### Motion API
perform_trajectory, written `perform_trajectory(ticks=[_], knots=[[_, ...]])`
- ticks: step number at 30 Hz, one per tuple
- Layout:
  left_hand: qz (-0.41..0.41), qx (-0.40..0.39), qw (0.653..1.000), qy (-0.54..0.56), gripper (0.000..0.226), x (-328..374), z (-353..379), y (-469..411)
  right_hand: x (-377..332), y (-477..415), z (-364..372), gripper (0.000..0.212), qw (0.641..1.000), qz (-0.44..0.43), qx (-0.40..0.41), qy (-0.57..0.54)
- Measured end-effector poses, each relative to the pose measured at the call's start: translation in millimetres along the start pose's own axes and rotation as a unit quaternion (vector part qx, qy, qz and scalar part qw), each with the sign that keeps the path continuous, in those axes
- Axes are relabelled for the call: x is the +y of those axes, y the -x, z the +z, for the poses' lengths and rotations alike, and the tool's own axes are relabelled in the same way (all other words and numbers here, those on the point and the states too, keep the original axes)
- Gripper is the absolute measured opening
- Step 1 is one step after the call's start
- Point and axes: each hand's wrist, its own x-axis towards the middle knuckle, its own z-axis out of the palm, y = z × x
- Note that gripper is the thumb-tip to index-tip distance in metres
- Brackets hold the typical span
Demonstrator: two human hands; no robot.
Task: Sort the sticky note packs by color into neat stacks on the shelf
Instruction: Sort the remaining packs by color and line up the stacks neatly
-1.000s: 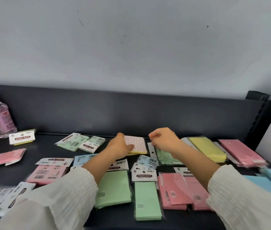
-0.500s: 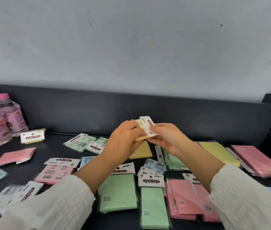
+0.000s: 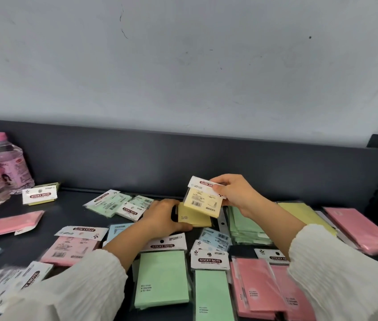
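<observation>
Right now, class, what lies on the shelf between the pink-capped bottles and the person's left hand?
In the head view: a small yellow pack beside the bottles, bare shelf, then green packs by the left hand.

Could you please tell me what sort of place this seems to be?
Probably a shop or stockroom: a dark shelf holds many sticky note packs with barcoded header cards, and pink-capped bottles stand at its left end.

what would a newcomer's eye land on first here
The right hand holds a yellow pack up at the centre, while the left hand grips a second yellow pack lying on the shelf. Green packs and pink packs crowd the front, and pink-capped bottles stand far left.
</observation>
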Motion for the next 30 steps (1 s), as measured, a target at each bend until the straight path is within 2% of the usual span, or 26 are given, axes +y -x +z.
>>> perform_trajectory(ticks=[4, 6, 10, 15, 17, 19, 21, 22, 23, 24, 26, 28, 30], knots=[[0.021, -0.016, 0.999, 0.034, 0.087, -2.6, -4.9, 0.0, 0.9, -9.1, 8.2, 0.019, 0.999, -0.005, -0.005, 0.036], [0.05, 0.008, 0.997, 0.061, 0.089, -0.2, -8.7, 3.1, 2.0, -12.9, 13.1, 0.019, 0.999, -0.005, -0.008, 0.036], [0.08, 0.049, 0.978, 0.187, 0.072, 8.8, -15.3, 8.3, 5.1, -15.9, 20.3, 0.017, 1.0, -0.007, -0.013, 0.024], [0.057, 0.036, 0.984, 0.167, 0.08, 7.2, -10.8, 9.3, 7.1, -18.4, 26.3, 0.018, 0.994, -0.033, 0.005, 0.102], [0.055, 0.031, 0.977, 0.203, 0.076, 4.9, -10.4, 8.5, 6.5, -17.3, 25.7, 0.029, 0.996, -0.035, -0.007, 0.077], [0.054, 0.036, 0.966, 0.251, 0.058, 3.9, -11.7, 9.4, 8.6, -16.0, 20.7, 0.052, 0.995, -0.037, -0.069, 0.056], [0.03, 0.035, 0.941, 0.334, 0.035, 4.8, -13.2, 11.7, 9.7, -12.7, 15.9, 0.072, 0.985, -0.052, -0.122, 0.113], [0.006, 0.031, 0.919, 0.392, 0.03, 5.9, -14.0, 11.8, 10.4, -12.4, 14.7, 0.07, 0.981, -0.066, -0.125, 0.134], [-0.017, 0.029, 0.897, 0.442, 0.027, 6.9, -14.4, 11.6, 11.4, -11.8, 14.2, 0.059, 0.982, -0.078, -0.108, 0.132], [-0.037, 0.028, 0.88, 0.473, 0.026, 7.0, -15.1, 11.3, 10.4, -9.3, 14.3, 0.041, 0.989, -0.084, -0.078, 0.097], [-0.047, 0.026, 0.869, 0.492, 0.026, 7.0, -15.9, 10.4, 4.9, -2.3, 13.4, 0.011, 0.998, -0.055, -0.018, -0.025], [-0.046, 0.019, 0.861, 0.506, 0.026, 9.2, -15.9, 12.5, 2.4, 2.4, 8.2, 0.01, 0.994, -0.029, 0.007, -0.105], [-0.053, 0.011, 0.828, 0.558, 0.022, 13.6, -15.7, 15.0, 0.7, 8.5, 3.4, 0.017, 0.988, -0.032, -0.042, -0.148]])
